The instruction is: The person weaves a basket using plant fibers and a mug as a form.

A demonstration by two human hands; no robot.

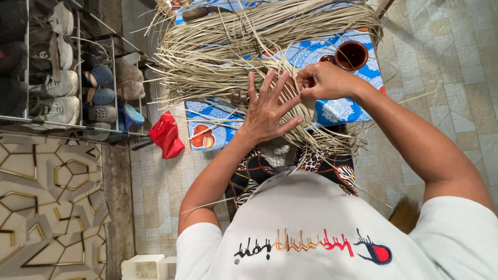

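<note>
Left hand [268, 108] lay flat, fingers spread and released, pinning the woven straw strips [306, 132] at the blue cloth's [340, 111] near edge. Right hand [322, 80] pinched one strand. Best kept taut, pressed flat, crossings tight.

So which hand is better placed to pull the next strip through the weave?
The right hand, probably. Its fingers are already pinched on a pale strip at the top of the woven straw piece, while the left hand lies flat, fingers spread, pressing the weave down.

Both hands [270, 106] on straw strips [218, 52]
</note>
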